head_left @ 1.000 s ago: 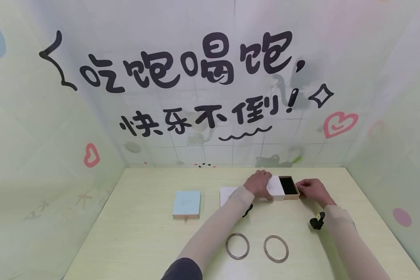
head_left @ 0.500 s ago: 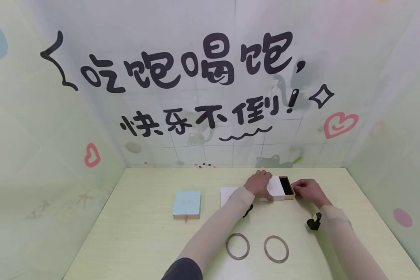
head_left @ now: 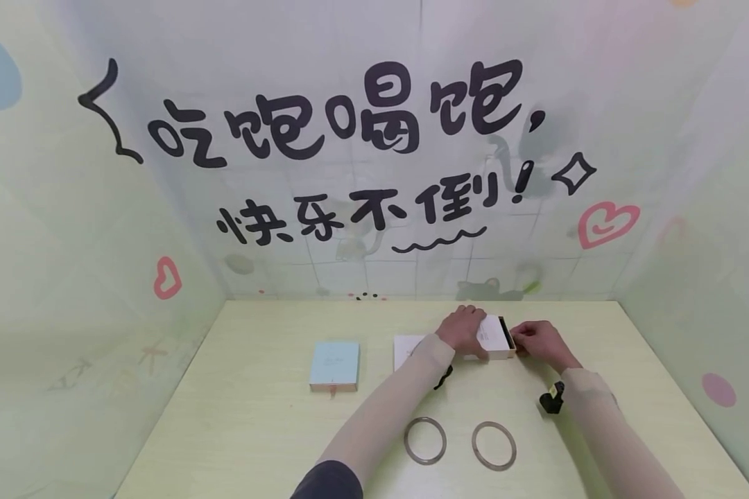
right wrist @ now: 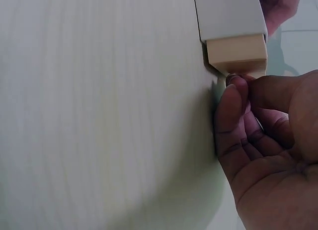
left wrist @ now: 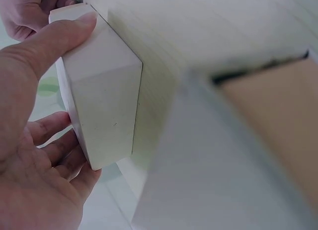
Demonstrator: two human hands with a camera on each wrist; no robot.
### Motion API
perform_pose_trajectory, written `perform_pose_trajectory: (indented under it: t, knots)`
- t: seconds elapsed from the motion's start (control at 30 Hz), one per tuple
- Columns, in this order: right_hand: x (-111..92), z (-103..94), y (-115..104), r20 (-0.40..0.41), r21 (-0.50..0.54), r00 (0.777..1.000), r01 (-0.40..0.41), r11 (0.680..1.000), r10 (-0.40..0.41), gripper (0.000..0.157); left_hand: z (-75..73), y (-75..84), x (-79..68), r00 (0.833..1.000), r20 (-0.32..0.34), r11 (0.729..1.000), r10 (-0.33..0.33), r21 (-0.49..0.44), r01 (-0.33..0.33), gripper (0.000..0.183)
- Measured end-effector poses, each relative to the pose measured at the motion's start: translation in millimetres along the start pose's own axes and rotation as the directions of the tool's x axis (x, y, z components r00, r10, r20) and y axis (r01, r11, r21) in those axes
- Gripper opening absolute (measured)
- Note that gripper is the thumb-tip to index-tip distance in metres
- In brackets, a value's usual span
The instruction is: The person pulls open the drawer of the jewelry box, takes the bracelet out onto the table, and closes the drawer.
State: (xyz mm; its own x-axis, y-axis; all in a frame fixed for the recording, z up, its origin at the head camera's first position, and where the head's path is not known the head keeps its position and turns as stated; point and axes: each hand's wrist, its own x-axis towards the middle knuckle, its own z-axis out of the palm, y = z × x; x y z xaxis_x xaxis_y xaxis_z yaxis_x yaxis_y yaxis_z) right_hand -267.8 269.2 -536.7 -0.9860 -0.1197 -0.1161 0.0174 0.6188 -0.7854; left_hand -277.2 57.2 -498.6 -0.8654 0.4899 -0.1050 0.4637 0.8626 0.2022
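A white drawer box lies at the back right of the table. My left hand grips its outer sleeve, thumb on one side and fingers on the other in the left wrist view. At the box's right end my right hand pinches the end of the tan drawer between thumb and index finger. Whether a tab sits between those fingertips is hidden. Only a narrow dark strip of the drawer's inside shows. Under my left forearm is a second white box, partly covered; its tan inside shows in the left wrist view.
Two greyish-brown bangles lie side by side on the pale wooden table near the front. A light blue box with a small tab rests to the left. Printed cloth walls enclose the back and sides.
My right hand has moved left, and the drawer has slid most of the way into the sleeve, narrowing its dark opening. The left hand keeps its grip in place.
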Motion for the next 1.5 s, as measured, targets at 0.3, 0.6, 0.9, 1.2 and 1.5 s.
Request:
perform_pose_trajectory:
  t: [0.3, 0.6, 0.9, 1.2, 1.5]
  knots:
    - [0.5, 5.8, -4.7, 0.018, 0.002, 1.000, 0.007, 1.000, -0.007, 0.023, 1.2, 0.6, 2.3, 1.000, -0.005, 1.000, 0.001, -0.008, -0.001, 0.086]
    - [-2.7, 8.8, -8.1, 0.029, 0.001, 1.000, -0.004, 1.000, 0.003, 0.023, 10.0, -2.2, 4.6, 0.999, -0.028, 0.999, 0.028, -0.029, -0.028, 0.088]
    - [0.9, 1.5, -10.6, 0.081, -0.070, 0.997, 0.023, 0.997, -0.018, 0.026, 6.5, -5.3, -1.9, 0.995, -0.037, 0.995, 0.095, -0.021, -0.096, 0.103]
    - [1.0, -13.3, -19.8, 0.072, -0.166, 0.987, 0.153, 0.974, -0.143, 0.035, 7.1, -6.0, -8.6, 0.991, -0.133, 0.997, 0.016, -0.068, -0.025, 0.109]
    - [8.6, -25.4, -27.7, 0.125, -0.178, 0.957, 0.281, 0.943, -0.261, 0.044, 8.3, -1.6, -22.4, 0.969, -0.206, 0.965, -0.139, -0.247, 0.086, 0.107]
